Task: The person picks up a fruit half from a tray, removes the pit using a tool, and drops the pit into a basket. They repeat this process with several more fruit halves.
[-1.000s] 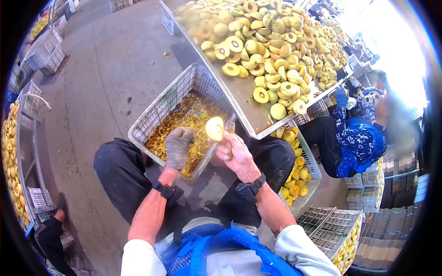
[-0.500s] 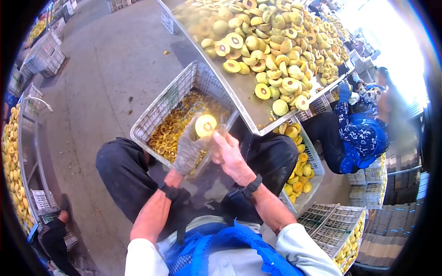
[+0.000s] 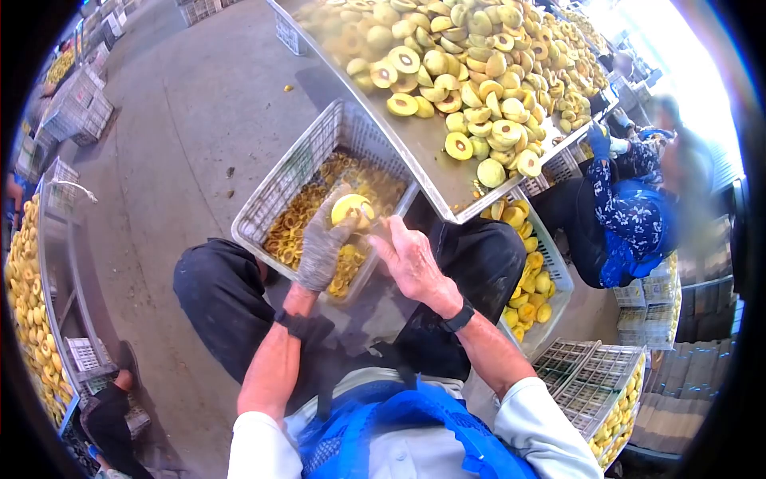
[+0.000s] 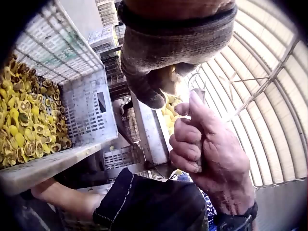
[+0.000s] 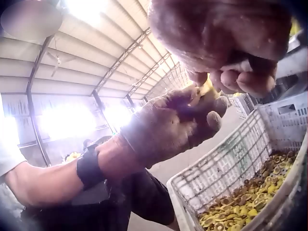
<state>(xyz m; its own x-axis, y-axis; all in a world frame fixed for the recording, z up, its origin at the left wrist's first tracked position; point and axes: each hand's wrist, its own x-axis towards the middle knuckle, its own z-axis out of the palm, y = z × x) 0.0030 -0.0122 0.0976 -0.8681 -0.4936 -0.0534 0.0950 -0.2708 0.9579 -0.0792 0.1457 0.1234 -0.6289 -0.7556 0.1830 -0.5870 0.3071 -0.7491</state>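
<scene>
The gloved left hand [image 3: 323, 247] grips a yellow fruit half [image 3: 351, 209] over a crate [image 3: 291, 172] of ring-shaped fruit scraps [image 3: 297, 227]. Just right of that fruit is the bare right hand [image 3: 415, 259], its fingers curled round a slim tool [image 4: 200, 96] with a brownish handle. The right wrist view has the fruit [image 5: 204, 91] between the glove [image 5: 168, 125] and the right fingers; whether the tool touches the fruit cannot be told, as its tip is hidden.
A metal-edged table [image 3: 431, 188] heaped with fruit halves [image 3: 495, 96] stands ahead on the right. Beside the right knee is a crate [image 3: 562, 287] of yellow fruit. Another person [image 3: 634, 215] sits at the right. Stacked crates [image 3: 594, 383] stand at lower right.
A second ago the fruit half was at the right hand's fingertips; the left hand now holds it. The right hand has shifted slightly right, and the view has turned a little.
</scene>
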